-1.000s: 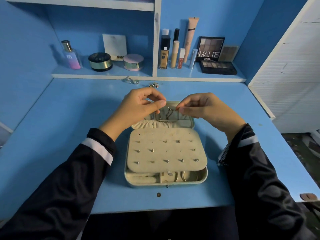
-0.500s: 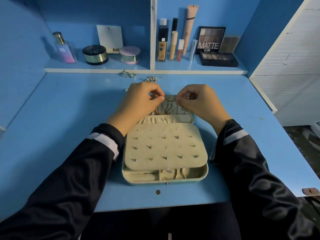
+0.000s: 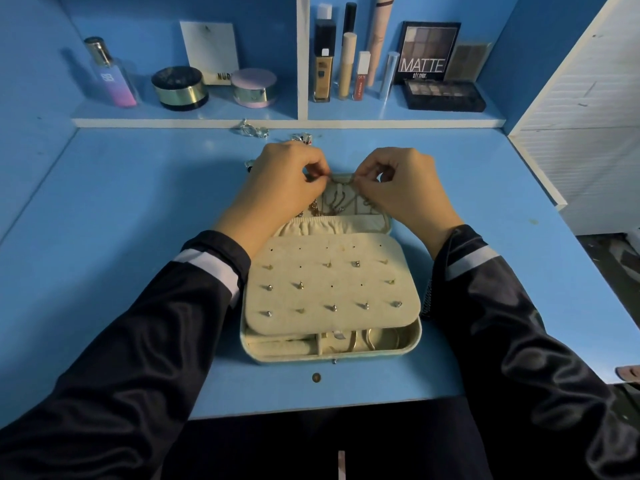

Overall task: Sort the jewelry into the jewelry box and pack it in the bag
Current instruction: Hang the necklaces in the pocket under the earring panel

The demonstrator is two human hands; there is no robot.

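Centre of the frame, head view: your left hand and right hand each pinch one end of a thin chain, held across the top edge of the open lid. Below the lid, a stud panel covers the box, which sits on the desk. Loose rings lie at upper centre, near the shelf.

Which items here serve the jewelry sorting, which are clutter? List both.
Job: jewelry box, chain pinched by left hand and right hand, stud earrings, loose jewelry by the shelf.
Lying about: perfume bottle, black jar, pink compact, foundation bottle, MATTE eyeshadow palette.
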